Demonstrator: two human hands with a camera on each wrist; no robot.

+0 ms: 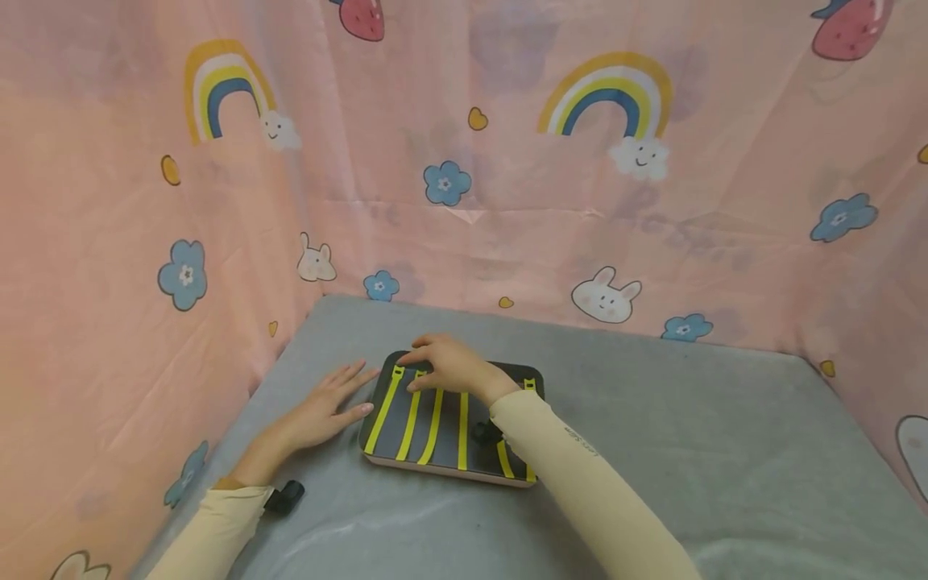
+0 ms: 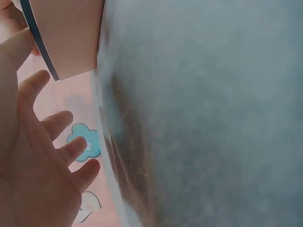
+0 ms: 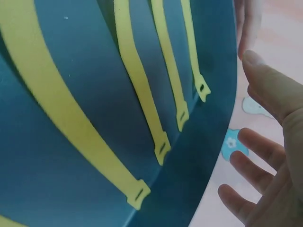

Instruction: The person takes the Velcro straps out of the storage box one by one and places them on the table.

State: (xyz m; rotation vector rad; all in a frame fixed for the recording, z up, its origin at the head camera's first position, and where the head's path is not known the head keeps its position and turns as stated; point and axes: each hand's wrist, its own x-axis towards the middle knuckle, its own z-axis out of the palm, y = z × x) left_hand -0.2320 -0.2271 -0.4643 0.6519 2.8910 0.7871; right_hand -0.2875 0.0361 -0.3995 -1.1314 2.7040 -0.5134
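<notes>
A shallow rectangular box (image 1: pixel 453 475) with a dark top and pinkish sides lies on the grey cloth. Several yellow slotted cable straps (image 1: pixel 464 431) run across its top, spaced apart; in the right wrist view the straps (image 3: pixel 142 85) end in small slotted tabs. My left hand (image 1: pixel 319 415) is beside the box's left edge, fingers spread; in the left wrist view its thumb and forefinger are close to the box (image 2: pixel 71 38), contact unclear. Over the far left part of the top hovers my right hand (image 1: pixel 453 366), its fingers loosely bent and holding nothing.
Grey cloth (image 1: pixel 674 451) covers the table and extends right of the box. Pink patterned curtains (image 1: pixel 507 242) enclose the back and sides, nearest on the left. A black wrist camera (image 1: pixel 284 498) sticks out from my left wrist.
</notes>
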